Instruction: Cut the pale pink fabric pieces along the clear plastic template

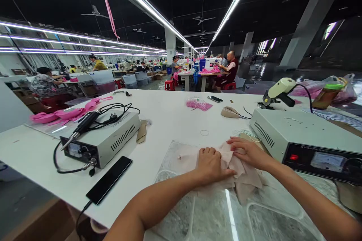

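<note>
The fingers of the left hand [210, 162] lay curled and pressed flat on the beige fabric piece [240, 173], while the right hand [249, 152] spread its fingers over the cloth's upper edge, pinning it down. The fabric sat on a clear mat [175, 158] on the white counter [169, 113]. Just right of the fabric stood a grey control box [296, 131]; well left of it, a smaller box [104, 139] and a black phone [109, 180]. It looked like smoothing or folding; the next move seemed to call for aligned edges.
</note>
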`<state>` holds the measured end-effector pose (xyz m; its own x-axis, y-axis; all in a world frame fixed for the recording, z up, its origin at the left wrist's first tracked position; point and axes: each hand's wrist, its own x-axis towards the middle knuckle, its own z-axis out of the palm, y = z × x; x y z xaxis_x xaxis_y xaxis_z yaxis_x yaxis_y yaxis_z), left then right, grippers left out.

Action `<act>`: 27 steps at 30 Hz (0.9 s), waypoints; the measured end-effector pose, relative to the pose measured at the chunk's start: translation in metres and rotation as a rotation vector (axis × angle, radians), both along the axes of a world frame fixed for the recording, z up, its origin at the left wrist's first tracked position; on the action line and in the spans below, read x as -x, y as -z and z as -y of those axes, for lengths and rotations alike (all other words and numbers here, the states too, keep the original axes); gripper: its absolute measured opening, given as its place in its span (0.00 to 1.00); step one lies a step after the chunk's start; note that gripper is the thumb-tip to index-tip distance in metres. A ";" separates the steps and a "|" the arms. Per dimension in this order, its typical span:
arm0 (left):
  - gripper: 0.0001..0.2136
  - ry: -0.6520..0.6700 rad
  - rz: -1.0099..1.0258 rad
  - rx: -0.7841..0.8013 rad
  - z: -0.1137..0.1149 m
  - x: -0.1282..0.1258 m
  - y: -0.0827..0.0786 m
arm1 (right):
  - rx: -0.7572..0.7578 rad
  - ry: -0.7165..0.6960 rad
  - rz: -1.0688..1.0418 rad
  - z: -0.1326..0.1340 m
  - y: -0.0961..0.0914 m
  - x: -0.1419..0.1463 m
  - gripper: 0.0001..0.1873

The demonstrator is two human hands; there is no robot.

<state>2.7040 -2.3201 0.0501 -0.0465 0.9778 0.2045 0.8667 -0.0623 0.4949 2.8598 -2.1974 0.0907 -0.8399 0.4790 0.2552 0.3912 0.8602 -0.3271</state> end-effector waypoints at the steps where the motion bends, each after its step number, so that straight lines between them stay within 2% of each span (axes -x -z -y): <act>1: 0.28 -0.021 0.044 0.008 -0.002 -0.001 0.000 | 0.013 0.012 -0.021 0.002 -0.003 0.000 0.10; 6: 0.11 -0.062 0.231 0.045 -0.012 0.008 -0.010 | 0.092 0.106 -0.151 0.013 -0.022 0.001 0.13; 10: 0.09 0.008 0.445 0.045 -0.003 0.042 -0.031 | 0.256 0.161 -0.296 0.028 -0.033 0.005 0.19; 14: 0.14 0.078 0.654 0.094 0.028 0.083 -0.047 | 0.554 0.207 -0.365 0.055 -0.032 0.013 0.24; 19: 0.16 0.097 0.773 0.257 0.078 0.118 -0.039 | 0.874 0.251 -0.316 0.094 -0.011 0.029 0.26; 23: 0.14 0.041 0.744 0.315 0.113 0.141 -0.032 | 0.991 0.264 -0.245 0.120 -0.002 0.045 0.26; 27: 0.14 0.013 0.603 0.368 0.137 0.164 -0.026 | 1.051 0.260 -0.164 0.146 0.005 0.059 0.26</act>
